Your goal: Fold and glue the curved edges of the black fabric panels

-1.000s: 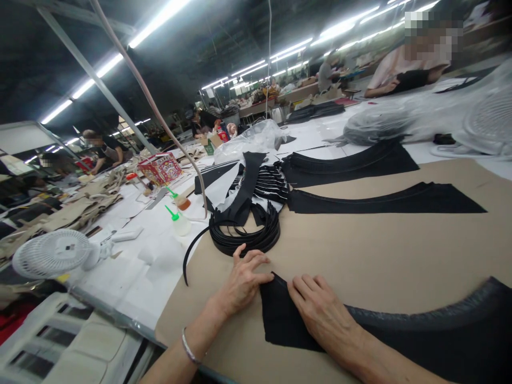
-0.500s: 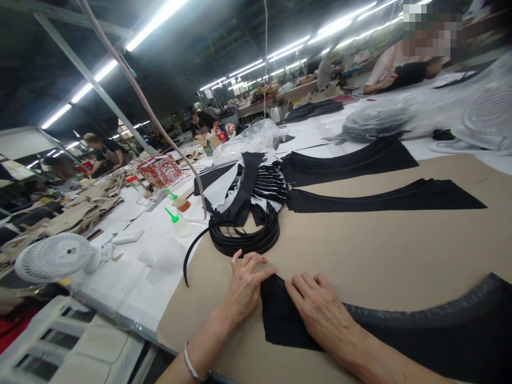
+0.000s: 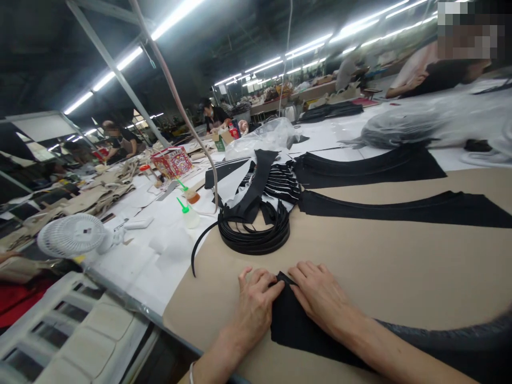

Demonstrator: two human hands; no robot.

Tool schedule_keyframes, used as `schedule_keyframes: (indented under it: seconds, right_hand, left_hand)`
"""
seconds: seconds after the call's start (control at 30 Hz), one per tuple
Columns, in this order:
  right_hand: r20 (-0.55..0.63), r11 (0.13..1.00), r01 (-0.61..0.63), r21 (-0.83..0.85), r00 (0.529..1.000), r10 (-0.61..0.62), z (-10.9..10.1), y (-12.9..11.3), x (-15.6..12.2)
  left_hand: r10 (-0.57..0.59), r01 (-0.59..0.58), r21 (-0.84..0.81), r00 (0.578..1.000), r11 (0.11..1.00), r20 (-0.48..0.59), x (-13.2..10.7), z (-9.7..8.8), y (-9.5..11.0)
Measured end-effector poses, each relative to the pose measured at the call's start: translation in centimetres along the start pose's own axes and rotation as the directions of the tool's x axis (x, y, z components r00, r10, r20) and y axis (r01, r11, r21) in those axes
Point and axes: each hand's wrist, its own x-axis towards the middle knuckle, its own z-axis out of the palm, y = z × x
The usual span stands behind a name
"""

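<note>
A black fabric piece (image 3: 291,322) with a curved upper edge lies on the brown sheet (image 3: 400,261) in front of me. My left hand (image 3: 256,301) is closed at its upper left corner, thumb pressed on the edge. Just beside it, my right hand (image 3: 320,296) grips the same top edge, fingers bent over it and thumb below. The right forearm crosses the fabric and hides part of it. Beyond my hands sits a coil of black strip (image 3: 256,245), one end trailing left.
Two more curved black pieces (image 3: 368,172) lie farther back, near striped black strips (image 3: 282,184). Green-tipped bottles (image 3: 190,216), a white fan (image 3: 72,234) and a red patterned box (image 3: 172,161) stand left. A hanging cable (image 3: 180,112) reaches the table. Co-workers sit beyond.
My view has swung left, so things appear farther right. The right hand has come closer to the left at the fabric's corner, and the left thumb now lies over the edge.
</note>
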Motion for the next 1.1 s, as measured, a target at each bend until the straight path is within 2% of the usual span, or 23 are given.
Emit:
schedule_keyframes:
  seconds: [0.23,0.43,0.63,0.8,0.97,1.1]
  right_hand:
    - [0.081,0.983,0.12,-0.136,0.991,-0.11,-0.3,-0.6,1.6]
    - [0.122,0.964,0.158,-0.212,0.983,-0.134,-0.7,-1.2,2.2]
    - [0.124,0.953,0.145,-0.267,0.986,-0.115,-0.1,-1.6,2.3]
    - [0.12,0.958,0.136,-0.251,0.987,-0.109,0.2,-1.3,2.5]
    - [0.104,0.974,0.116,-0.196,0.99,-0.097,0.0,0.2,2.5]
    - [0.115,0.977,0.154,-0.147,0.984,-0.138,-0.5,1.0,2.2]
  left_hand:
    - [0.004,-0.004,-0.001,1.0,1.0,-0.003,-0.4,0.4,-0.2]
    - [0.021,-0.021,0.011,1.0,1.0,0.02,-0.5,0.3,-0.2]
    - [0.031,-0.032,0.026,0.999,0.999,0.034,-0.4,0.1,-0.1]
    - [0.032,-0.034,0.041,0.998,0.999,0.046,-0.4,-0.1,-0.2]
    - [0.044,-0.046,0.057,0.998,0.997,0.048,-0.4,-0.2,-0.2]
    - [0.043,-0.047,0.069,0.997,0.996,0.062,-0.4,-0.3,-0.2]
